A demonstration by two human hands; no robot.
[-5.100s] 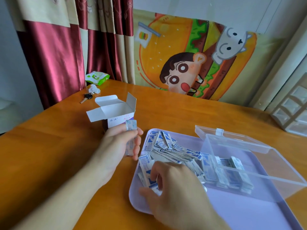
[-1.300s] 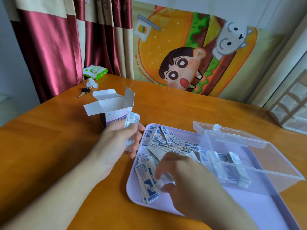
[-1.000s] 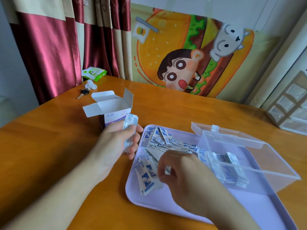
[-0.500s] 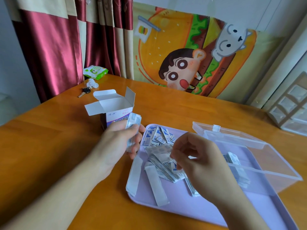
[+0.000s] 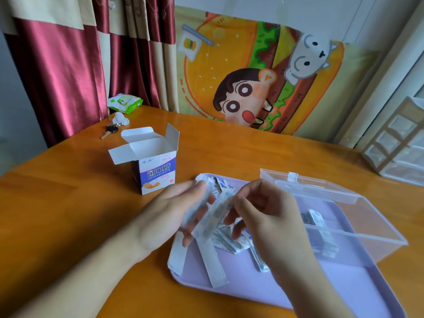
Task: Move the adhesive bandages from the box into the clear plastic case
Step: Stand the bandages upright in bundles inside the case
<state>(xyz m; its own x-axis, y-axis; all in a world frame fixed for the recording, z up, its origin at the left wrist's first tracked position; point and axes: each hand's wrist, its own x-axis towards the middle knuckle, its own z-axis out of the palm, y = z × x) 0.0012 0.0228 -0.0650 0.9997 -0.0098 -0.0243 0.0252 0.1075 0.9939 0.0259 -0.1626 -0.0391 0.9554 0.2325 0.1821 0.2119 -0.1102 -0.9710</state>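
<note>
An open white and purple bandage box (image 5: 154, 166) stands on the wooden table. Right of it lies a lilac tray (image 5: 252, 285) with a loose pile of wrapped bandages (image 5: 226, 241) and an open clear plastic case (image 5: 358, 228) that holds a few bandages (image 5: 321, 232). My left hand (image 5: 174, 214) holds a small stack of bandages (image 5: 198, 210) above the tray's left part. My right hand (image 5: 266, 214) pinches a bandage strip (image 5: 220, 212) against that stack. Both hands are blurred.
A green wipes pack (image 5: 125, 102), a crumpled tissue (image 5: 120, 118) and a key (image 5: 110, 130) lie at the table's far left. A set of plastic drawers (image 5: 399, 145) stands at the far right. Curtains and a cartoon cloth hang behind.
My right hand has lifted from the pile with a bandage and brought it to my left hand. My left hand has moved right and down, away from the box, over the tray.
</note>
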